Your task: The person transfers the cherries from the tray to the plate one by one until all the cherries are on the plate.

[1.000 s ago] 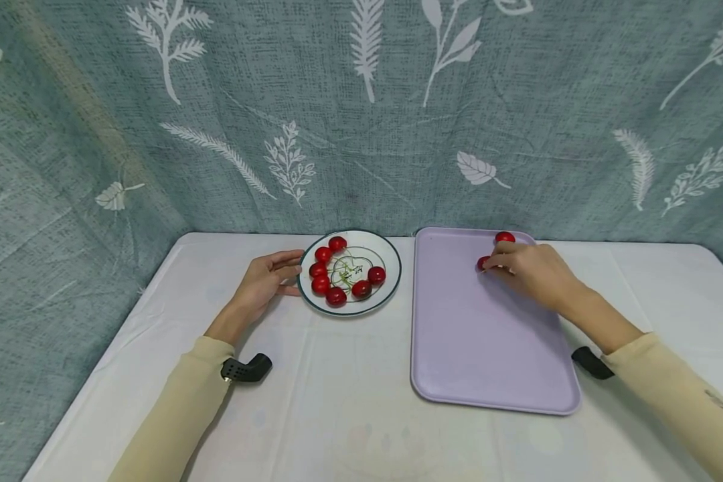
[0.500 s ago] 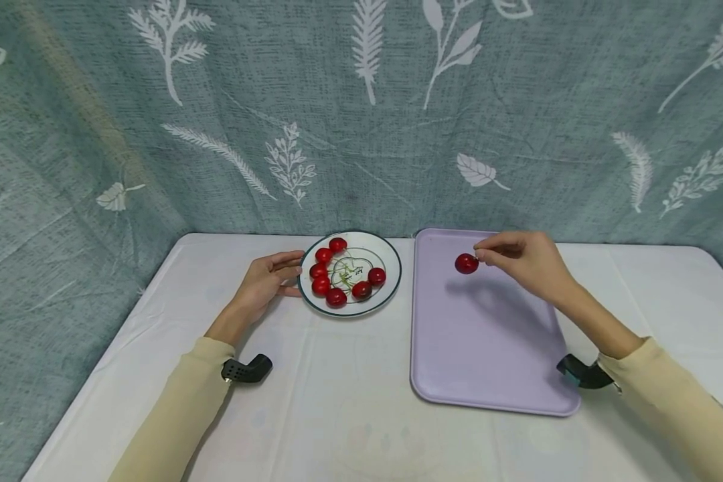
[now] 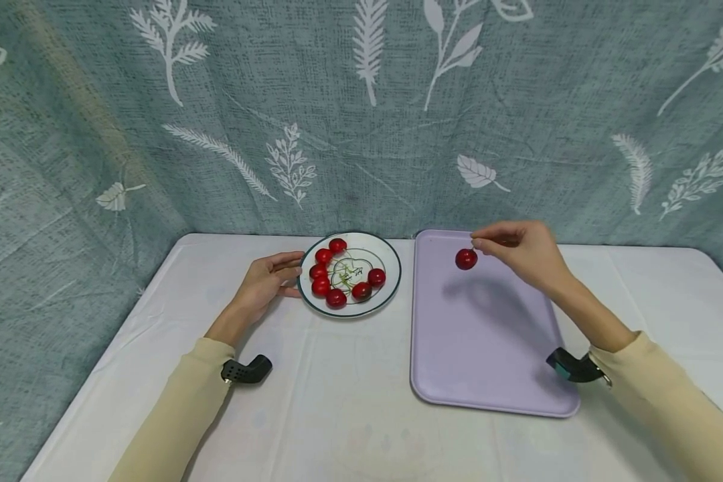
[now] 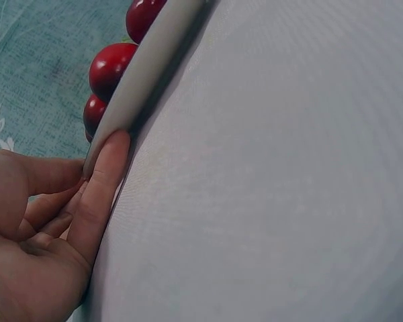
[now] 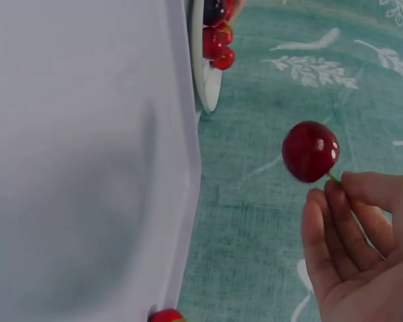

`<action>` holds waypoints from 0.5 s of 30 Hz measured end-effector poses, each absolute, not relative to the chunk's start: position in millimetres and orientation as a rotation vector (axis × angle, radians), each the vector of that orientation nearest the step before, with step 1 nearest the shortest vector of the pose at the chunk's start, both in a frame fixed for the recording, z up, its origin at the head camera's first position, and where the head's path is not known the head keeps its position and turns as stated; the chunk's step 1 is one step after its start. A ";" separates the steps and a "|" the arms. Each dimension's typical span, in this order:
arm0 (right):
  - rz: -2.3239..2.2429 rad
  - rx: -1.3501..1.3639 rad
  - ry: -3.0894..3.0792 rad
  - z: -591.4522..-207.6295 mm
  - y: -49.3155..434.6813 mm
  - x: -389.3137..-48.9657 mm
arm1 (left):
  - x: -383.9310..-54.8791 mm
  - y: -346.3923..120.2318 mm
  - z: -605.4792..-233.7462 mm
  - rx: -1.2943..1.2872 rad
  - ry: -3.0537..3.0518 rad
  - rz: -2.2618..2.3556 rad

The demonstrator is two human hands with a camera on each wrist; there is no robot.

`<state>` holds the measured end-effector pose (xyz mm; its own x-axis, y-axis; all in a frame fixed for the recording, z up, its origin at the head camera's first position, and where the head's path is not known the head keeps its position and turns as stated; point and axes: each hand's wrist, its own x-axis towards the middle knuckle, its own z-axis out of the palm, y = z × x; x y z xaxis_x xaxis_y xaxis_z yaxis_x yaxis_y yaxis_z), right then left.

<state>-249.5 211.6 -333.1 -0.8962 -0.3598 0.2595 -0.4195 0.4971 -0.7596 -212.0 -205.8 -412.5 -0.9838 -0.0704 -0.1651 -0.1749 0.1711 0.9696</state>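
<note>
My right hand pinches a dark red cherry by its short green stem, above the lilac tray. In the right wrist view the cherry hangs from the thumb and fingertips, and the hand's shadow falls on the tray. Another cherry shows at that view's bottom edge, by the tray's rim; my right hand hides it in the head view. My left hand holds the left rim of a white plate with a dark green edge. Several cherries lie around the plate, stems pointing inward.
A white cloth covers the table. Behind it hangs a grey-green curtain with white leaf prints, right against the table's back edge. A narrow strip of cloth separates the plate from the tray.
My right hand has lifted a cherry off the tray by its stem and carried it slightly left, then a little higher. My left hand and the plate have stayed in place.
</note>
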 end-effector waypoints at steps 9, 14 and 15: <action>1.355 0.712 -2.704 -329.3 190.5 -260.9 | -210.7 -205.1 -410.3 -0.250 2.341 1.946; 1.414 0.764 -2.744 -325.1 172.0 -271.1 | -210.4 -205.6 -410.5 -0.241 2.342 1.945; 1.424 0.782 -2.743 -324.8 167.9 -273.0 | -210.4 -205.3 -410.4 -0.241 2.342 1.946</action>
